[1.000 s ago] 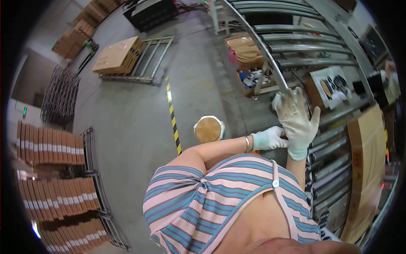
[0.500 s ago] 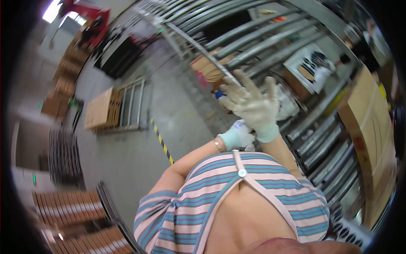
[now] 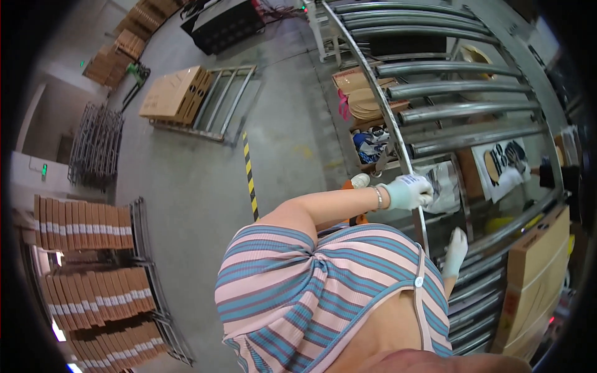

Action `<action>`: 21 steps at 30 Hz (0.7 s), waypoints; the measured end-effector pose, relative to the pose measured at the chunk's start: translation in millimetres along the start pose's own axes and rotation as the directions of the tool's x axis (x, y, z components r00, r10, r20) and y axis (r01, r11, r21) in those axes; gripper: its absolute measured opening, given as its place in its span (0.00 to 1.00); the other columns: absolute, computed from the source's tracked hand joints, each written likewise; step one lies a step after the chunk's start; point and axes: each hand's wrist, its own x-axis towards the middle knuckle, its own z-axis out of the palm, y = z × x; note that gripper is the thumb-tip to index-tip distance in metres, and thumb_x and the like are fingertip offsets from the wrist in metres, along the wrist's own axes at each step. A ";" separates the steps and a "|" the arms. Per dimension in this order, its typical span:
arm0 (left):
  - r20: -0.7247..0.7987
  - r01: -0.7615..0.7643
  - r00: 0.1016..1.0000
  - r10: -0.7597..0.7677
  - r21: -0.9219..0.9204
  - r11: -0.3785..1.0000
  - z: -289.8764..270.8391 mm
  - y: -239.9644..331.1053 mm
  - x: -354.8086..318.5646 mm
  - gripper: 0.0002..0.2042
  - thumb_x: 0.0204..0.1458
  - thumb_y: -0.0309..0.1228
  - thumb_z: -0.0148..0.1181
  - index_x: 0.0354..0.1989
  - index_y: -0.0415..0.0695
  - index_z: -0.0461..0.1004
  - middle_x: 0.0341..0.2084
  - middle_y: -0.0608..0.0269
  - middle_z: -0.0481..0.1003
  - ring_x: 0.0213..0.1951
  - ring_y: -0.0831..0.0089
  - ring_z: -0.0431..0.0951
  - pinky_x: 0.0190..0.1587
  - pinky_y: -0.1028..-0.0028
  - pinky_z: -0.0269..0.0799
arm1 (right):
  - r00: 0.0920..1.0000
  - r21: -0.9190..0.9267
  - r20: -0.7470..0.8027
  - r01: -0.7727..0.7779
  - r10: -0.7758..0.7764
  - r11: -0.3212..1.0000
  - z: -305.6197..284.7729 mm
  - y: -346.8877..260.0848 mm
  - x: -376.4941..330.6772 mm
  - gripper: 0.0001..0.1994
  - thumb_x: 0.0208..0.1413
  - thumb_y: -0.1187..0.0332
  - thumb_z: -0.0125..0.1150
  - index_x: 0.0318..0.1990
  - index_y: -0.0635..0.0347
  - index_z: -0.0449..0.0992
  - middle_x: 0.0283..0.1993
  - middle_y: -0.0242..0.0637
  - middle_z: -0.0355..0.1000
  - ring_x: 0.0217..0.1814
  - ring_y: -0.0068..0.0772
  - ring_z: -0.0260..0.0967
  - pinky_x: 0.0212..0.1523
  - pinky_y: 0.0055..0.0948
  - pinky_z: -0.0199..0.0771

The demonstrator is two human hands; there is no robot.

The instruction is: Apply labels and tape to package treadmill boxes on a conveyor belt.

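Since the earlier frame my white-gloved right hand (image 3: 456,251) has dropped, released, to the grey metal roller conveyor (image 3: 463,112), while my gloved left hand (image 3: 407,191) clenches its curved steel rail (image 3: 398,146), steadying me.

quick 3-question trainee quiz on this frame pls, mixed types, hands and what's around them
1. True or false: both hands wear light gloves.
2. The left hand is at: A) the roller rack's side rail B) the flat carton on the pallet C) the striped floor line
3. Fill in: the right hand is over the rack's metal ______, with its fingers stretched out and nothing in it.

Key: 1 true; 2 A; 3 rollers
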 end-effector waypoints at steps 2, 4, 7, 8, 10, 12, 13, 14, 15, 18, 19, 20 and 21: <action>0.055 0.014 0.998 -0.014 -0.003 1.000 -15.9 -7.5 10.0 0.10 0.49 0.36 0.51 0.32 0.45 0.76 0.31 0.54 0.75 0.36 0.59 0.75 0.38 0.67 0.70 | 0.998 0.033 0.034 -0.058 0.057 0.998 -0.2 26.3 2.2 0.19 0.58 0.60 0.49 0.44 0.72 0.72 0.43 0.48 0.71 0.42 0.37 0.66 0.47 0.31 0.64; -0.008 -0.017 1.000 0.017 -0.019 1.000 -26.5 -33.3 14.9 0.10 0.48 0.35 0.51 0.30 0.45 0.77 0.30 0.55 0.76 0.36 0.58 0.76 0.37 0.64 0.70 | 0.986 -0.060 0.075 -0.142 0.146 0.988 17.5 7.2 6.6 0.19 0.58 0.60 0.49 0.43 0.72 0.72 0.41 0.46 0.72 0.41 0.36 0.66 0.46 0.31 0.65; -0.032 0.084 0.996 -0.087 -0.082 0.993 -70.3 -69.3 16.0 0.10 0.48 0.35 0.51 0.30 0.45 0.77 0.31 0.55 0.76 0.37 0.57 0.76 0.39 0.62 0.69 | 0.987 -0.290 0.124 -0.065 0.105 0.955 60.7 -38.8 22.4 0.19 0.57 0.62 0.50 0.46 0.72 0.72 0.44 0.47 0.73 0.46 0.37 0.69 0.49 0.31 0.66; -0.022 0.132 0.991 -0.133 -0.050 0.990 -88.8 -81.2 14.8 0.10 0.49 0.36 0.51 0.30 0.45 0.77 0.32 0.55 0.76 0.38 0.57 0.76 0.39 0.62 0.69 | 0.976 -0.230 0.213 -0.002 0.053 0.973 75.0 -32.2 40.2 0.18 0.58 0.62 0.50 0.47 0.71 0.72 0.45 0.47 0.73 0.48 0.38 0.69 0.51 0.31 0.65; -0.107 0.183 0.977 -0.182 -0.004 0.983 -116.5 -106.1 11.0 0.11 0.49 0.36 0.50 0.30 0.45 0.77 0.33 0.55 0.76 0.39 0.58 0.76 0.40 0.63 0.69 | 0.917 -0.085 0.398 0.014 0.021 0.996 103.8 -32.3 65.8 0.18 0.59 0.63 0.49 0.51 0.68 0.70 0.48 0.48 0.72 0.52 0.39 0.69 0.54 0.30 0.64; -0.094 0.286 0.953 -0.288 -0.029 0.958 -141.7 -129.3 5.4 0.12 0.50 0.37 0.50 0.32 0.44 0.76 0.33 0.56 0.76 0.39 0.58 0.76 0.41 0.63 0.69 | 0.874 -0.170 0.486 0.087 0.007 0.981 124.3 -55.1 77.3 0.19 0.59 0.64 0.49 0.52 0.68 0.69 0.49 0.48 0.72 0.51 0.38 0.69 0.53 0.30 0.65; -0.128 0.305 0.943 -0.307 -0.037 0.952 -149.4 -142.8 0.2 0.12 0.51 0.38 0.50 0.33 0.44 0.76 0.32 0.57 0.76 0.38 0.58 0.76 0.42 0.64 0.69 | 0.847 -0.210 0.531 0.123 0.007 0.970 135.3 -74.8 77.6 0.19 0.59 0.64 0.49 0.52 0.68 0.69 0.49 0.48 0.72 0.51 0.37 0.69 0.53 0.29 0.65; -0.116 0.337 0.934 -0.339 -0.041 0.941 -151.7 -156.9 -1.2 0.13 0.51 0.39 0.50 0.35 0.44 0.76 0.31 0.58 0.77 0.38 0.59 0.76 0.42 0.64 0.69 | 0.846 -0.214 0.533 0.122 0.011 0.969 144.6 -93.0 73.3 0.19 0.59 0.64 0.49 0.52 0.68 0.69 0.49 0.48 0.72 0.51 0.37 0.69 0.53 0.29 0.65; -0.110 0.335 0.935 -0.337 -0.040 0.942 -158.4 -163.5 -1.7 0.13 0.51 0.39 0.50 0.35 0.44 0.76 0.31 0.58 0.77 0.38 0.59 0.76 0.42 0.64 0.69 | 0.860 -0.284 0.508 0.113 0.050 0.952 154.3 -116.9 62.9 0.19 0.59 0.63 0.49 0.52 0.68 0.69 0.49 0.47 0.72 0.51 0.37 0.69 0.53 0.29 0.65; 0.024 0.427 0.904 -0.427 -0.021 0.904 -173.4 -166.8 4.0 0.12 0.51 0.38 0.51 0.34 0.45 0.76 0.30 0.58 0.77 0.38 0.60 0.77 0.42 0.65 0.70 | 0.878 -0.369 0.464 0.069 0.120 0.927 163.9 -131.0 56.0 0.19 0.59 0.63 0.50 0.52 0.67 0.69 0.49 0.47 0.72 0.51 0.36 0.70 0.52 0.29 0.66; 0.043 0.414 0.910 -0.413 -0.013 0.910 -175.5 -167.8 8.7 0.12 0.51 0.38 0.51 0.34 0.45 0.76 0.30 0.58 0.77 0.38 0.60 0.77 0.42 0.65 0.70 | 0.876 -0.388 0.461 0.052 0.145 0.920 162.6 -130.3 53.0 0.19 0.59 0.62 0.50 0.52 0.66 0.69 0.49 0.47 0.72 0.51 0.36 0.70 0.52 0.29 0.66; 0.035 0.382 0.924 -0.382 0.008 0.924 -176.4 -168.3 13.9 0.12 0.51 0.39 0.51 0.35 0.45 0.76 0.30 0.58 0.77 0.38 0.61 0.77 0.42 0.65 0.70 | 0.869 -0.432 0.459 0.035 0.186 0.901 160.0 -131.3 52.2 0.19 0.58 0.61 0.51 0.52 0.64 0.70 0.49 0.46 0.72 0.51 0.35 0.70 0.52 0.29 0.66; 0.027 0.346 0.938 -0.347 0.028 0.938 -175.2 -169.3 21.0 0.13 0.51 0.40 0.51 0.35 0.45 0.77 0.30 0.59 0.78 0.38 0.62 0.77 0.41 0.65 0.70 | 0.870 -0.459 0.448 0.028 0.204 0.888 156.6 -130.9 51.6 0.19 0.58 0.61 0.51 0.53 0.62 0.69 0.49 0.47 0.72 0.51 0.38 0.70 0.52 0.29 0.66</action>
